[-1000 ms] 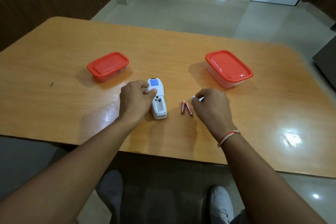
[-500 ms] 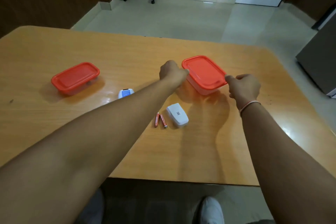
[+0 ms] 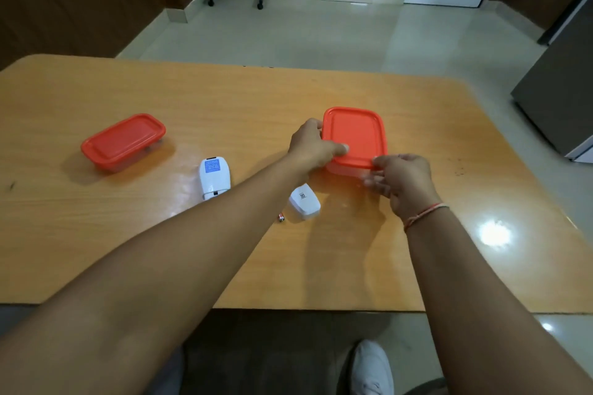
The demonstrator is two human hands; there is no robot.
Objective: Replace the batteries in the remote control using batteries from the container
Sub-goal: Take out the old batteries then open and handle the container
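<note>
Item: lidded container, light, rigid, slick plastic. My left hand clasps its 9 o'clock side; right hand pinches the 5 o'clock lid corner, where I'd peel.

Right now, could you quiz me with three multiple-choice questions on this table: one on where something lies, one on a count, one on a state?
1. Where does the remote control lie?
A. between the two containers
B. on the floor
C. inside a container

2. How many red lids show?
A. one
B. two
C. four

3. The container under both hands is
A. lidless
B. overturned
C. lidded

Answers: 1 A, it lies on the table between them. 2 B, one more tops the left container. 3 C, left hand and right hand grip its closed lid.
</note>
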